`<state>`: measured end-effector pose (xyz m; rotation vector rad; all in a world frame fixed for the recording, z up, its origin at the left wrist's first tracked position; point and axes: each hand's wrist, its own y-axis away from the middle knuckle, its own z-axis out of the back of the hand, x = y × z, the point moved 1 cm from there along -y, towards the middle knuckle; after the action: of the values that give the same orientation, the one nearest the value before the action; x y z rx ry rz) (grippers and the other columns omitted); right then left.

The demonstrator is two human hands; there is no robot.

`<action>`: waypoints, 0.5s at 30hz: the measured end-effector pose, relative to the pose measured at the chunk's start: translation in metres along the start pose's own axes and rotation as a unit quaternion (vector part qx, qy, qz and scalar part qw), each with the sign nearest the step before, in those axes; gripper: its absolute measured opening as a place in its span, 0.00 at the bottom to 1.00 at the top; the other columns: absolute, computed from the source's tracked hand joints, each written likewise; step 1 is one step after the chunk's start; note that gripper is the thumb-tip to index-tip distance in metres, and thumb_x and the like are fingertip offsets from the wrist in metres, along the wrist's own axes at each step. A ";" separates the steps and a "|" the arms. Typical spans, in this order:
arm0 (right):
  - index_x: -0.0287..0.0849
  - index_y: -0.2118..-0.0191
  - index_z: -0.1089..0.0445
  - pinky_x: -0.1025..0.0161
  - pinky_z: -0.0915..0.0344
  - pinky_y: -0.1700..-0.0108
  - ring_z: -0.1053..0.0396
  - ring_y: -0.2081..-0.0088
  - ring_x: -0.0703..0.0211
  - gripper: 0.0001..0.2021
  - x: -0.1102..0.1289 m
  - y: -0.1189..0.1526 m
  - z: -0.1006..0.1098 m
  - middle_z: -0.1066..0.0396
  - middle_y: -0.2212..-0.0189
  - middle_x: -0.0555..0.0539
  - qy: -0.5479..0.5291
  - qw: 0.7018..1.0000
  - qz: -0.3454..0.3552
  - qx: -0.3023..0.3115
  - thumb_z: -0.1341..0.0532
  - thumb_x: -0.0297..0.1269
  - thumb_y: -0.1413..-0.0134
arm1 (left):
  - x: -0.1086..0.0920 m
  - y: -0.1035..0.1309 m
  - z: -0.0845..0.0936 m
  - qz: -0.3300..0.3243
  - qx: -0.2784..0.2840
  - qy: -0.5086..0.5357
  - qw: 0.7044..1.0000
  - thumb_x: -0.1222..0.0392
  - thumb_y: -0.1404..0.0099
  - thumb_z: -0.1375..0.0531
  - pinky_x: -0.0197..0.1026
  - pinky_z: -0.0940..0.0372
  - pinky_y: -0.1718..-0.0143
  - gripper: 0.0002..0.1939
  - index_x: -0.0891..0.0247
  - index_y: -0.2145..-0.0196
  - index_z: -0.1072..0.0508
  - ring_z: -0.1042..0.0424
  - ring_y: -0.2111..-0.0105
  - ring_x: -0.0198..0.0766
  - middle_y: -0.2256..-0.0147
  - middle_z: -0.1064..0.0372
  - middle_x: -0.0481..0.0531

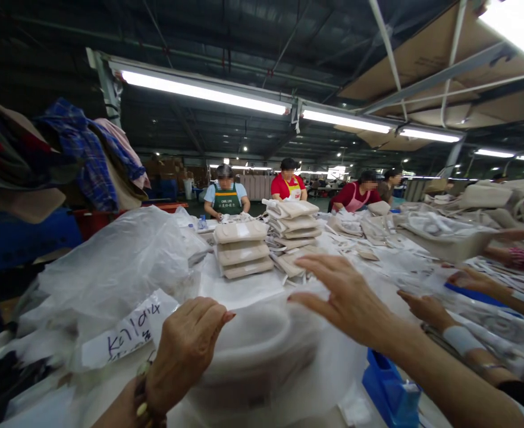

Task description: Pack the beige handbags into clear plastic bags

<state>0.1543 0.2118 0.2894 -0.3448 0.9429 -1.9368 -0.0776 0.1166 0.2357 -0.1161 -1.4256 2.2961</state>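
In front of me is a pale handbag [262,356] inside a clear plastic bag, blurred by motion, with a curved handle showing at its top. At its left edge, my left hand [190,342] is closed, its fingers curled; whether it grips the plastic is hidden. My right hand [344,291] hovers above the right side of the wrapped bag, fingers apart and holding nothing. Beyond them stand two stacks of folded beige bags, a nearer stack [242,251] and a farther stack [295,224].
At left lies a heap of clear plastic [114,267] with a handwritten paper sign [130,328]. A blue tape dispenser [389,386] sits by my right forearm. Another person's hands [429,309] work at the right. Several people stand across the table, and more beige bags [485,193] are piled at right.
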 end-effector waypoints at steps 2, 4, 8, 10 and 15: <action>0.40 0.56 0.32 0.59 0.42 0.58 0.34 0.60 0.55 0.18 0.024 0.000 -0.013 0.29 0.62 0.44 -0.054 0.993 0.037 0.099 0.41 0.49 0.47 | -0.001 0.000 0.001 -0.011 -0.003 -0.029 1.000 0.68 0.37 0.45 0.38 0.45 0.71 0.05 0.65 0.72 0.36 0.39 0.75 0.34 0.76 0.37 0.48; 0.41 0.68 0.30 0.62 0.43 0.64 0.35 0.67 0.59 0.10 0.035 0.004 -0.028 0.30 0.70 0.48 -0.063 0.988 0.040 0.138 0.42 0.42 0.44 | -0.001 0.002 0.002 -0.021 -0.001 -0.061 0.998 0.67 0.37 0.44 0.38 0.46 0.72 0.06 0.64 0.73 0.36 0.39 0.76 0.35 0.77 0.38 0.48; 0.40 0.75 0.33 0.64 0.49 0.71 0.39 0.74 0.62 0.17 0.030 0.012 -0.051 0.35 0.76 0.49 -0.027 0.995 0.072 0.064 0.50 0.40 0.38 | 0.006 0.008 -0.001 -0.019 0.019 -0.084 0.996 0.63 0.36 0.46 0.38 0.48 0.74 0.11 0.62 0.76 0.36 0.40 0.79 0.33 0.81 0.40 0.44; 0.40 0.74 0.35 0.65 0.51 0.73 0.41 0.76 0.63 0.18 0.024 0.012 -0.056 0.36 0.78 0.50 -0.012 0.993 0.100 0.055 0.52 0.41 0.37 | 0.015 0.007 -0.003 0.062 0.089 -0.016 0.994 0.58 0.34 0.49 0.36 0.49 0.77 0.15 0.62 0.79 0.38 0.42 0.82 0.31 0.83 0.42 0.42; 0.39 0.74 0.37 0.66 0.55 0.77 0.42 0.79 0.65 0.19 0.015 -0.008 -0.044 0.36 0.80 0.51 -0.034 0.983 0.150 0.097 0.55 0.41 0.36 | 0.036 -0.012 0.002 0.336 0.356 0.266 0.830 0.46 0.49 0.37 0.31 0.50 0.80 0.18 0.64 0.79 0.36 0.43 0.80 0.28 0.81 0.44 0.39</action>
<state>0.1164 0.2224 0.2642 -0.1449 0.7097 -1.7106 -0.1066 0.1344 0.2527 -1.0666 -0.1838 2.8362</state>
